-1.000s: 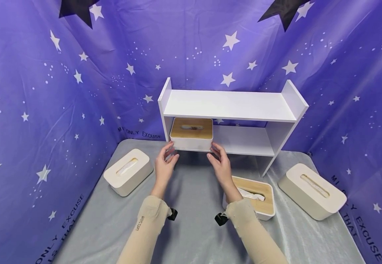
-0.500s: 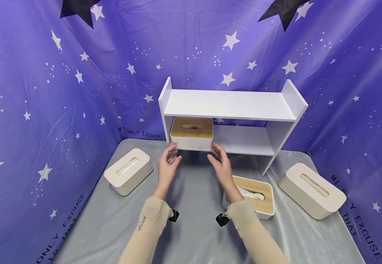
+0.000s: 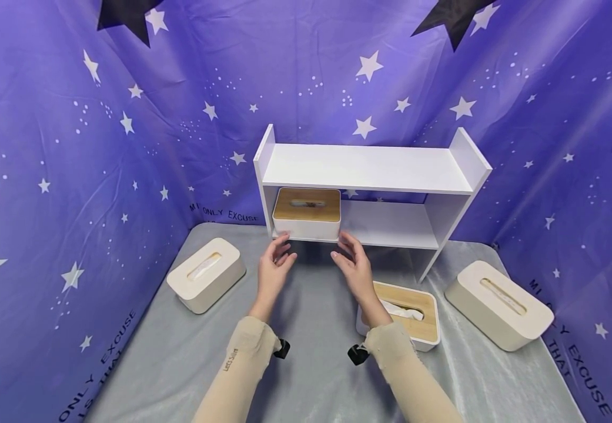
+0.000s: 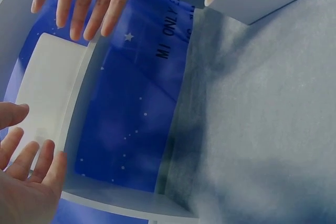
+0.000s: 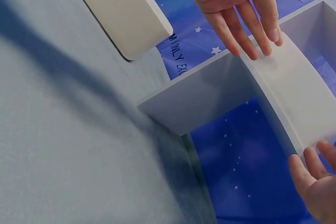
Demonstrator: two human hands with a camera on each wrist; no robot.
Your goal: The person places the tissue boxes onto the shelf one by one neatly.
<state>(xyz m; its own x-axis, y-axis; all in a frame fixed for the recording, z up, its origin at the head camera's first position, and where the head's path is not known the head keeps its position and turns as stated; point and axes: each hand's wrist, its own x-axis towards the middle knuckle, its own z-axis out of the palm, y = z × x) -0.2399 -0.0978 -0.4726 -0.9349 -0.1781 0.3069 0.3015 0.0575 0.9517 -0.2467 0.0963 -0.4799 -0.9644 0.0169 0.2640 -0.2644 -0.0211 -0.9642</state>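
Observation:
A white tissue box (image 3: 307, 228) with a wooden lid (image 3: 290, 212) sits at the left end of the middle board of the white shelf (image 3: 358, 167). My left hand (image 3: 273, 277) has its fingertips at the lower left of the box's front, fingers loosely bent. The right hand (image 3: 357, 275) is at the front's lower right corner in the same relaxed pose. Neither hand is wrapped around the box. From the left wrist view, the left hand (image 4: 29, 182) shows spread fingers beside the box's white face (image 4: 50, 80). The right wrist view shows the right hand (image 5: 317, 190) near the box's other end.
A cream tissue box (image 3: 206, 276) lies at the left of the grey cloth, another cream box (image 3: 498, 305) at the right. A wooden-lidded tissue box (image 3: 427, 311) is partly behind the right forearm. Star-patterned purple curtains (image 3: 327, 88) enclose the table.
My left hand has slid rightward and slightly down, from the box's left corner to its lower front. The right hand stays nearly in place, and the box has not visibly moved.

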